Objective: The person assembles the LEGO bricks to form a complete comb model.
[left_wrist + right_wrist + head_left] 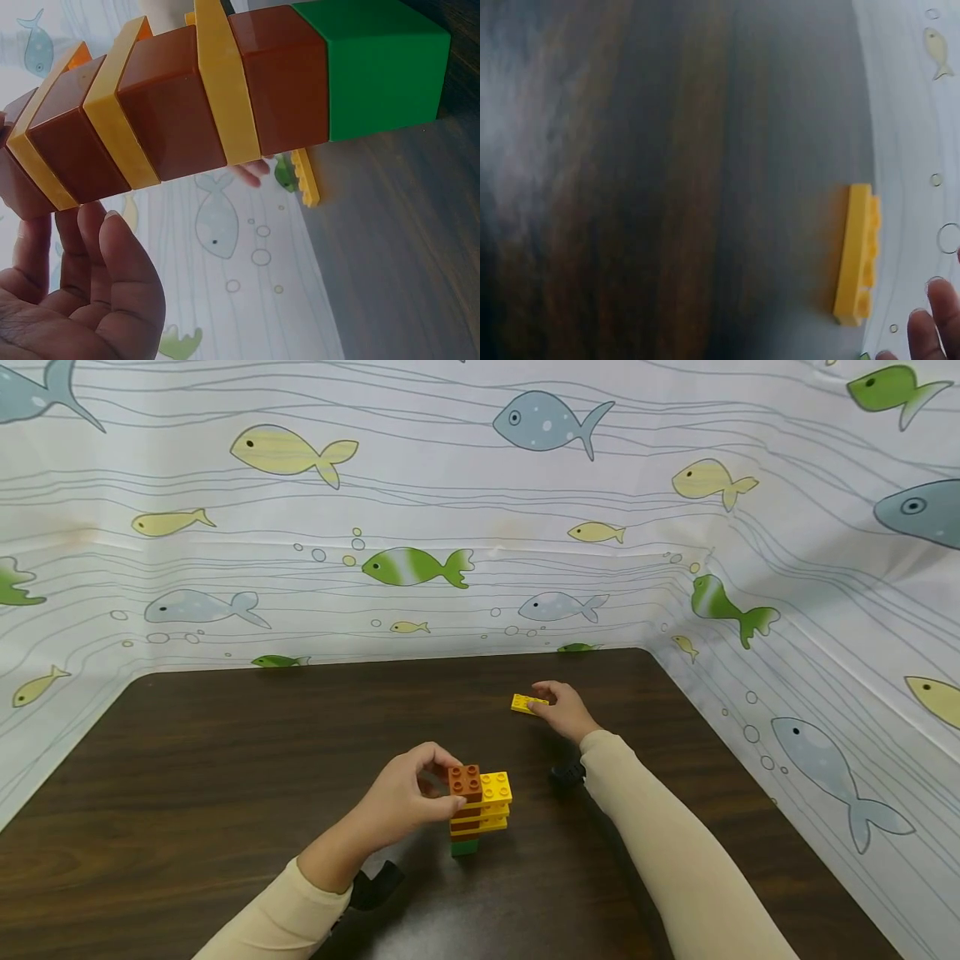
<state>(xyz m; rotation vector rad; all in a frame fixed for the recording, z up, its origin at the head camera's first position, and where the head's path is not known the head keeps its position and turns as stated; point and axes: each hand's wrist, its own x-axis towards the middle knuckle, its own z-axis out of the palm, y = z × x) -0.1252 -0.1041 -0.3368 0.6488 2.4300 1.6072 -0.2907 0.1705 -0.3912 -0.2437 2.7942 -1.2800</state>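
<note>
Near the front middle of the table in the head view stands a tower of toy building bricks (pixel 466 787). My left hand (pixel 401 789) grips it at the top, thumb on the near side and fingers behind. In the left wrist view, brown bricks (pixel 174 105) alternate with three thin yellow bricks, above a green brick (pixel 386 75) at the base. The yellow ones jut out to the right. Farther back, a flat yellow brick (pixel 519 702) lies on the table. My right hand (pixel 568 714) reaches over its right end, fingers loosely bent; the right wrist view shows fingertips (pixel 924 334) apart from it.
The dark wood table (pixel 247 760) spreads around both hands. A white fish-print cloth (pixel 450 493) rises along its back and sides. Black straps with small devices (pixel 375 887) sit at both wrists.
</note>
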